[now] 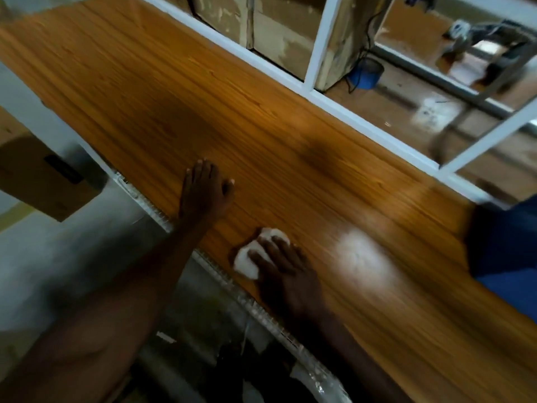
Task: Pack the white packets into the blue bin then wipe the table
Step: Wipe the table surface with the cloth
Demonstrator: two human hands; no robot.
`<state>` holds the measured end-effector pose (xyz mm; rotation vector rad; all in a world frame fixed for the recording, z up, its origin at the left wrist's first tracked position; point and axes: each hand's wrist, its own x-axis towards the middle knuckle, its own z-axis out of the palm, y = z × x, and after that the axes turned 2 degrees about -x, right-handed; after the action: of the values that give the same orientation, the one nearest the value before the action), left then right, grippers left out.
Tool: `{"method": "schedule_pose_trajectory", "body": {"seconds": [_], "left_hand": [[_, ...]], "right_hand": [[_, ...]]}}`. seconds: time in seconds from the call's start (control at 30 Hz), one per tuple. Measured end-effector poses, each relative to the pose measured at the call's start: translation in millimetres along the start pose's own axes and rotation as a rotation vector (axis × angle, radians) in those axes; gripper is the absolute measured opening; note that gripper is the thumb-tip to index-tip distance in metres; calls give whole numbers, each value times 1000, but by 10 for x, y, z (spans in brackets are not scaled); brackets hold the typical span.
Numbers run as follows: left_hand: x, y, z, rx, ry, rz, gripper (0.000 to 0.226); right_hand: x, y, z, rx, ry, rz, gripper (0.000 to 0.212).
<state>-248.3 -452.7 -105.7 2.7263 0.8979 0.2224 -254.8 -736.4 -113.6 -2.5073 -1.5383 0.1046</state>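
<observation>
The wooden table (203,91) runs diagonally across the blurred head view. My right hand (286,274) presses a crumpled white cloth (247,258) flat against the tabletop near its front edge, fingers spread over it. My left hand (205,189) rests flat on the wood just to the left, fingers straight. The blue bin (505,257) stands at the right edge of the table, partly cut off by the frame; its contents are hidden. No white packets show on the table.
A white frame rail (319,96) borders the table's far side, with a floor, a blue bucket (366,74) and cables beyond. A cardboard box (43,181) sits low at the left. A bright glare patch (360,254) lies right of the cloth.
</observation>
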Motion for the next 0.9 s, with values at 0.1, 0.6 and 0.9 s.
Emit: {"method": "schedule_pose_trajectory", "body": {"seconds": [0.1, 0.6, 0.9], "left_hand": [[-501, 547, 149, -39, 8, 118, 66], [-968, 1444, 504, -17, 7, 364, 58], [-1032, 1631, 475, -66, -34, 297, 58]], "right_hand": [[303, 769, -132, -56, 42, 173, 52], [467, 2928, -820, -53, 166, 505, 51], [-1677, 195, -143, -62, 108, 70, 49]]}}
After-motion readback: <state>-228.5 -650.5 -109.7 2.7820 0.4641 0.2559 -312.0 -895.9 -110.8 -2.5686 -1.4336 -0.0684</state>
